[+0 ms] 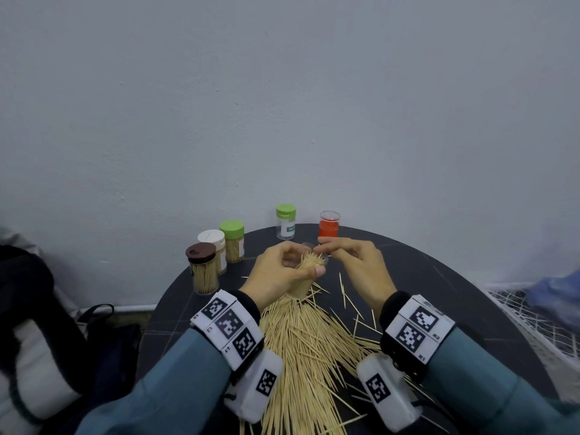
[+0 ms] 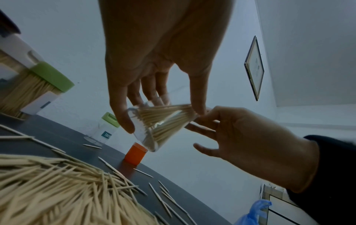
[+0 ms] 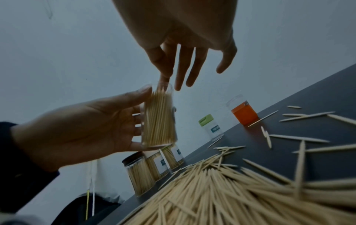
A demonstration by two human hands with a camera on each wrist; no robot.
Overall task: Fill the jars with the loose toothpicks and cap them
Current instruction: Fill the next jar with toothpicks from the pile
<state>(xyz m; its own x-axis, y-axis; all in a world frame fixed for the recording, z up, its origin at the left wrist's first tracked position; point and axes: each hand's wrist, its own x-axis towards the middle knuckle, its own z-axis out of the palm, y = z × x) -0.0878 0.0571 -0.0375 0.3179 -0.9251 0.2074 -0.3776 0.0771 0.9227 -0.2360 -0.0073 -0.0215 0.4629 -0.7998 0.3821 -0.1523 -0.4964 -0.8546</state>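
My left hand (image 1: 306, 260) grips a clear uncapped jar (image 1: 301, 287) packed with toothpicks and holds it tilted above the round dark table (image 1: 439, 277). In the left wrist view the jar (image 2: 159, 126) leans mouth-first toward my right hand (image 2: 204, 117). My right hand (image 1: 326, 246) is at the jar's mouth, where thumb and forefinger pinch the toothpick tips; its other fingers are straight. A big pile of loose toothpicks (image 1: 301, 350) lies under both wrists. An empty green-capped jar (image 1: 286, 221) and a clear jar with an orange bottom part (image 1: 329, 224) stand behind.
Three filled, capped jars stand at the table's left edge: brown cap (image 1: 202, 268), white cap (image 1: 213, 243), green cap (image 1: 233, 240). Stray toothpicks (image 1: 343, 293) lie to the right. A dark bag (image 1: 37, 309) sits left of the table, white mesh (image 1: 533, 315) to the right, a wall close behind.
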